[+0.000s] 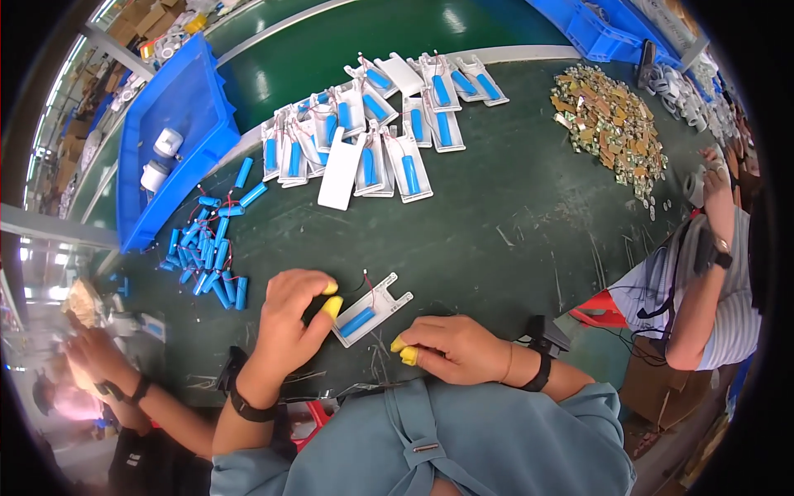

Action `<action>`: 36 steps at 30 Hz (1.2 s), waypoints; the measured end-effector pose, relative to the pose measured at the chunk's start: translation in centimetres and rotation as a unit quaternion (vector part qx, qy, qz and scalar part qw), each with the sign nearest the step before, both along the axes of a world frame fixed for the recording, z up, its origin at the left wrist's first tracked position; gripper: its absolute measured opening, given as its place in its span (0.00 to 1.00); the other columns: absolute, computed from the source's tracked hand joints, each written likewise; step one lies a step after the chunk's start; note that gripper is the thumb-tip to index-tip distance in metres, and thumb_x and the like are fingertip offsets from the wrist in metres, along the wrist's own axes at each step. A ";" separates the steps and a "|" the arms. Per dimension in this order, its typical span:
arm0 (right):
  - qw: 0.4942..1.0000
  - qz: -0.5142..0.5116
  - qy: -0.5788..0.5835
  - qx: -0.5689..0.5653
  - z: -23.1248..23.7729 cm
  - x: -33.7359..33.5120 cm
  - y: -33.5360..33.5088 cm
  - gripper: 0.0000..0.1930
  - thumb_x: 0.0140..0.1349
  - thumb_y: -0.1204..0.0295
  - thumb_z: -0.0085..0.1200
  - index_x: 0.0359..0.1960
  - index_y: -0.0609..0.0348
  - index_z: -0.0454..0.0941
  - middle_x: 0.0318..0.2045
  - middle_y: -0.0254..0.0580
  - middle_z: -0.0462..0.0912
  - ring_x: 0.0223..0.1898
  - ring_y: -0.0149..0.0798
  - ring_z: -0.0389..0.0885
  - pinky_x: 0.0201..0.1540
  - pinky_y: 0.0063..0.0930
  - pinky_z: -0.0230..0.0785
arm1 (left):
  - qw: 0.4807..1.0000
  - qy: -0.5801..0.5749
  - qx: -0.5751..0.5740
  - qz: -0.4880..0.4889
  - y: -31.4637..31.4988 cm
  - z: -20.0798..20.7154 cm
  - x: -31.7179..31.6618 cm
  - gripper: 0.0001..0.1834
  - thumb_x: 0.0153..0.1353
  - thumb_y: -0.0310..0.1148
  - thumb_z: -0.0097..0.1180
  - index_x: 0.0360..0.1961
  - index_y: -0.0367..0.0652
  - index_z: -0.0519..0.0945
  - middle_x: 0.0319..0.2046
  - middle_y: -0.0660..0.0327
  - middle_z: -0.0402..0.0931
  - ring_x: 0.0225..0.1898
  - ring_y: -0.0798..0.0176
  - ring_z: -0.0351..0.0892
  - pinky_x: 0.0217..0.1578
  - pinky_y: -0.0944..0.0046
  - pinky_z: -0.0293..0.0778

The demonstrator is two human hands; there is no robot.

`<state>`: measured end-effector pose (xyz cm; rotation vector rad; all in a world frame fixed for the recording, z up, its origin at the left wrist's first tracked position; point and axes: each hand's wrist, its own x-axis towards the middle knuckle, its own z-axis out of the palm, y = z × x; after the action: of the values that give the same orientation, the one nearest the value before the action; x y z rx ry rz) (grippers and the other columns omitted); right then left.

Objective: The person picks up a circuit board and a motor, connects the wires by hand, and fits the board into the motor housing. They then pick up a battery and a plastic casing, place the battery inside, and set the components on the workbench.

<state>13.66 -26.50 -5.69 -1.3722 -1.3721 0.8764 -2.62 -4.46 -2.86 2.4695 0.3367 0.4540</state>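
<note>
A white plastic case with a forked end lies open side up on the table in front of me. Inside it rests a blue cylindrical battery, with a thin red lead rising near the fork. My left hand is at the case's left end, thumb and index finger apart, both tipped with yellow finger covers. The thumb is close to the case edge; whether it touches is hard to tell. To the right of the case, my right hand has its yellow-covered thumb and index finger drawn together, with nothing visible between them.
Loose blue batteries are heaped at left, beside a blue bin. Several filled white cases lie at the back. A pile of small circuit boards sits far right. Co-workers' arms show at right and left.
</note>
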 end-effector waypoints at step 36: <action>0.936 -0.152 0.236 -0.213 1.5 -1.1 2.2 0.12 0.72 0.75 0.44 0.55 0.65 0.68 0.35 0.40 0.80 0.31 0.27 0.82 0.27 0.19 0.77 | 0.997 -0.012 -0.068 -0.022 -3.5 -2.1 3.3 0.20 0.46 0.19 0.61 0.43 0.41 0.74 0.35 0.60 0.80 0.39 0.55 0.77 0.48 0.55 0.70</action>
<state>12.60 -24.31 -4.18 -1.5122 -0.6007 1.2365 0.72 -7.95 -4.97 2.3324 0.2928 0.4290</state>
